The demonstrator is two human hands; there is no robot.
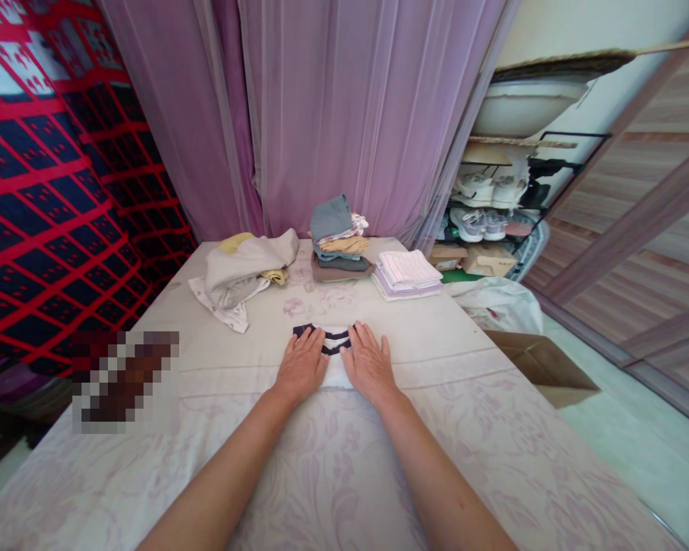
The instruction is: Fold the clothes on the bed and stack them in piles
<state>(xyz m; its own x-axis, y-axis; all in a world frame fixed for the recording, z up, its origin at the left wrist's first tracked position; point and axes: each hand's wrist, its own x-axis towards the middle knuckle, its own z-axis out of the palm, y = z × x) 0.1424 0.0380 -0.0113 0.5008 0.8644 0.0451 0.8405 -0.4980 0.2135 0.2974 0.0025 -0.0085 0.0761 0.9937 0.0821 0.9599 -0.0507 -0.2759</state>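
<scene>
Got the left hand palm-down on the left part of a small white cloth and the right hand the same way on the right part. No pinching or clamping at all, just fingers laid out fairly straight on top, both thumbs turned inward, with a clear gap between the two hands. Can't see under the palms, though.

Probably pressing on both sides like that to keep the fabric flat and stop any sliding. Right near the middle of the flowered sheet, straight ahead of both arms, so presumably put there for easy reach. Over at the far side, near the purple curtain: a tall stack of clothes, a folded pink-and-white pile just to its right and a loose heap off to the left. Likely parked back there to leave elbow room.

As for looks: mostly white, with dark, near-black bands running crosswise between the hands, a bit wavy, plus a dark corner peeking out by the left fingertips. Seems thin and soft, apparently folded down pretty compact. Can't make out the exact kind of item, with so much covered up.
</scene>
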